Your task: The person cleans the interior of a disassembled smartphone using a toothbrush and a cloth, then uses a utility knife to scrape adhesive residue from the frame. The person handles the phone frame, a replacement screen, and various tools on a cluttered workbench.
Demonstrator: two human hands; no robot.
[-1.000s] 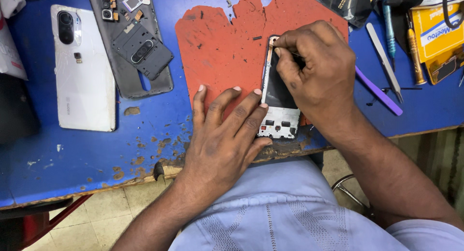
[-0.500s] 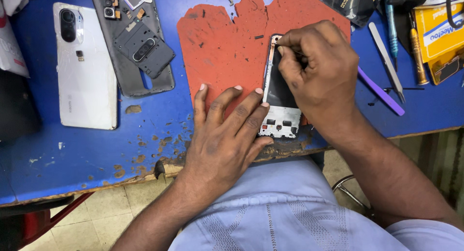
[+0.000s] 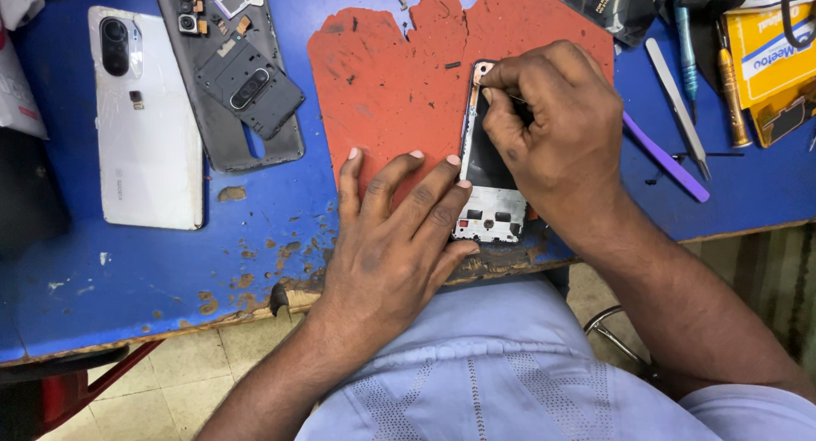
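Here your left hand (image 3: 391, 237) lies flat, fingers spread open, pressing the edge of the opened phone frame (image 3: 486, 182) on the red mat (image 3: 391, 84); your right hand (image 3: 557, 131) is curled over its upper part, fingertips pinched on something thin I cannot identify. The white phone back (image 3: 149, 127) lies well apart on the blue table (image 3: 127, 271).

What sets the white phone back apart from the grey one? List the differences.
The white back lies outer face up, glossy and bare; the grey back lies inner face up, matte, with a dark cover plate and small parts on it. The white one is further left, the grey one nearer the red mat. Both rest flat on the blue table, away from both hands.
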